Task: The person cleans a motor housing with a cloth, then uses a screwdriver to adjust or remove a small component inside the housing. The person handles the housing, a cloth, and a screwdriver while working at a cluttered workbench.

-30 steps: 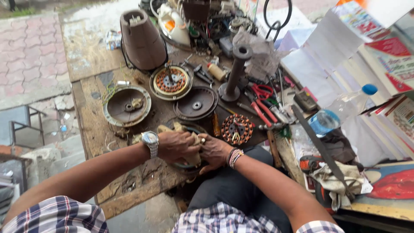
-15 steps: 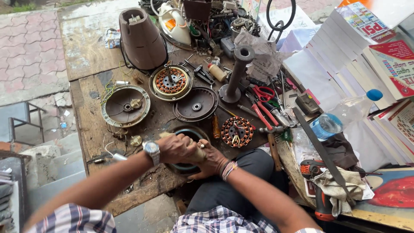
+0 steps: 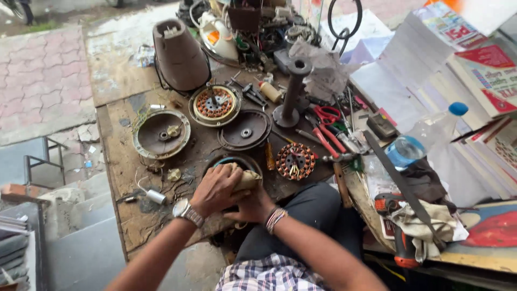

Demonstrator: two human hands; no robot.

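While we press a tan rag [image 3: 245, 178] down with our left hand [image 3: 215, 189], its fingers are curled over the cloth and bear on the round metal housing [image 3: 237, 163] at the near edge of the tabletop [image 3: 126, 210]. Our right hand [image 3: 252, 207] sits just under and beside it, and we cannot tell whether its fingers grip the housing's rim or only brace it, since the left hand and the rag hide them. We judge that the housing lies close to our lap so both hands can bear on it with short reach. Beyond it the other parts are spread flat and apart, likely so each stays in sight: a shallow cover [image 3: 161, 133] to the left, a wound stator [image 3: 215, 105] and a dark dished cover [image 3: 245, 130] behind, and a copper-wound rotor [image 3: 295, 160] just to the right. A spindle post [image 3: 293, 91] stands upright behind them, red-handled pliers [image 3: 329, 137] lie near the right edge, and a small grey capacitor [image 3: 155, 196] rests left of our wrist.
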